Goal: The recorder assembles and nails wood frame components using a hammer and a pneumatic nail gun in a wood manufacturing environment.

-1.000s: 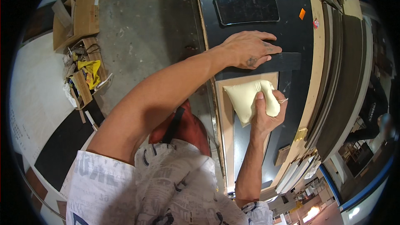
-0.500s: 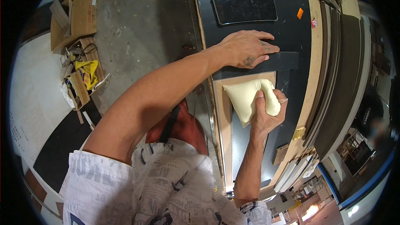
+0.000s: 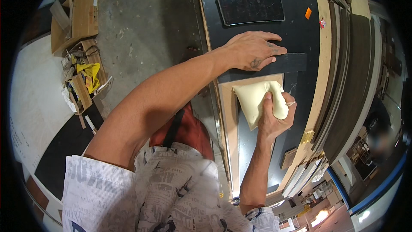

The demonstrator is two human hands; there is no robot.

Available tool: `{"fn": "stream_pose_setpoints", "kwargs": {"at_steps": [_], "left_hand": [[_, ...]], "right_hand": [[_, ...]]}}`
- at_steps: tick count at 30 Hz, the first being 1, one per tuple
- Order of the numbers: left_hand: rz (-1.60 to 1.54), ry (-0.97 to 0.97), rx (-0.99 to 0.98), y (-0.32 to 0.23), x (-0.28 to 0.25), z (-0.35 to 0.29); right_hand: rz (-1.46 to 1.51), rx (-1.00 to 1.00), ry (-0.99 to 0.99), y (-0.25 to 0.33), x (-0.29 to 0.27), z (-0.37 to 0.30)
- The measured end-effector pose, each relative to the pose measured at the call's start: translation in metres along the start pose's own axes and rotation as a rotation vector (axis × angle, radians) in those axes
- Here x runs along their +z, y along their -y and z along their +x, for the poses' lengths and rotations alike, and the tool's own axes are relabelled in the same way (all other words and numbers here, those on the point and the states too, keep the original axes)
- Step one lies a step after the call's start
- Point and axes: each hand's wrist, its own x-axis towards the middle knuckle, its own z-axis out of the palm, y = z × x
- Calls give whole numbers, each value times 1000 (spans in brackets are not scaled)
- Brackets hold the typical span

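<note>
My left hand lies flat, fingers stretched out, on a dark strip across the black tabletop. My right hand is wrapped round the gathered end of a plump cream-coloured bag, thumb on top. A thin white loop hangs at its fingers. The bag's wide part points left, over the top corner of a light wooden frame. Whether the bag touches the frame, I cannot tell. Its underside and the fingers beneath it are hidden.
Beyond my left hand lies a black phone, with a small orange piece to its right. A small wood block rests near the right edge. Long dark boards line that side. Cardboard boxes stand on the floor at left.
The bag's left corner has shifted slightly right, still in my right hand's grip. My left hand stays in place on the strip.
</note>
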Motion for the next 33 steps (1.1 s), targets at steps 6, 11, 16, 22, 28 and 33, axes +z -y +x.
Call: {"fn": "stream_pose_setpoints", "kwargs": {"at_steps": [6, 11, 16, 22, 28, 33], "left_hand": [[-4, 24, -19, -3, -4, 0], [-60, 34, -77, -1, -2, -2], [-62, 49, -72, -4, -4, -1], [-105, 36, -52, 0, -4, 1], [-71, 12, -37, -3, -3, -2], [-88, -20, -15, -1, 1, 1]], "right_hand": [[-122, -101, -53, 7, -5, 2], [-147, -92, -31, 17, -6, 2], [-98, -13, -87, 22, -10, 0], [-33, 65, -115, 8, -13, 2], [-20, 101, -131, 12, -12, 5], [-46, 89, -127, 7, -11, 6]]}}
